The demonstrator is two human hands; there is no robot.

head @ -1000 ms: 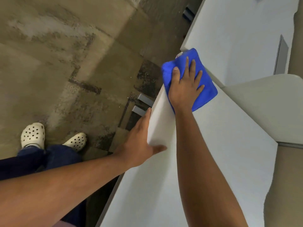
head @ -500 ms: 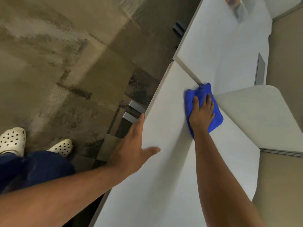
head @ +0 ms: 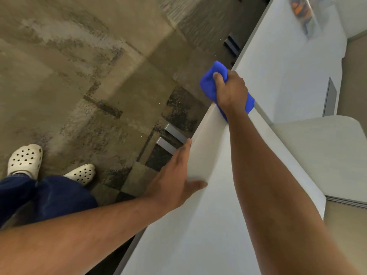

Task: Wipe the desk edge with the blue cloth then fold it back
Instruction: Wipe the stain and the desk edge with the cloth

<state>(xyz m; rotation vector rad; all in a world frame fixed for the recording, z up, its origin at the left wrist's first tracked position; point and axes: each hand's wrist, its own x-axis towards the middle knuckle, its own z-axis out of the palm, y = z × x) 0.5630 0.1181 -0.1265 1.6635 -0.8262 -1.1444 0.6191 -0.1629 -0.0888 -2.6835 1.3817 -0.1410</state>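
Note:
The blue cloth (head: 210, 84) is bunched up at the far corner of the white desk (head: 208, 225), hanging over its left edge. My right hand (head: 231, 90) is closed around the cloth, thumb on the outer side, pressing it against the desk edge where this desk meets a second white desk (head: 288, 66). Nearer to me, my left hand (head: 176, 173) lies flat with fingers apart on the desk's left edge, holding nothing.
A beige partition panel (head: 325, 155) stands along the desk's right side. Left of the desk lies stained carpet floor (head: 79, 76) with metal desk feet (head: 168, 139). My feet in white clogs (head: 25, 157) are at the lower left. A colourful paper (head: 301, 14) lies on the far desk.
My right hand has slid the cloth from the inner desk seam out to the left corner edge and bunched it in a grip. The left hand stays on the edge.

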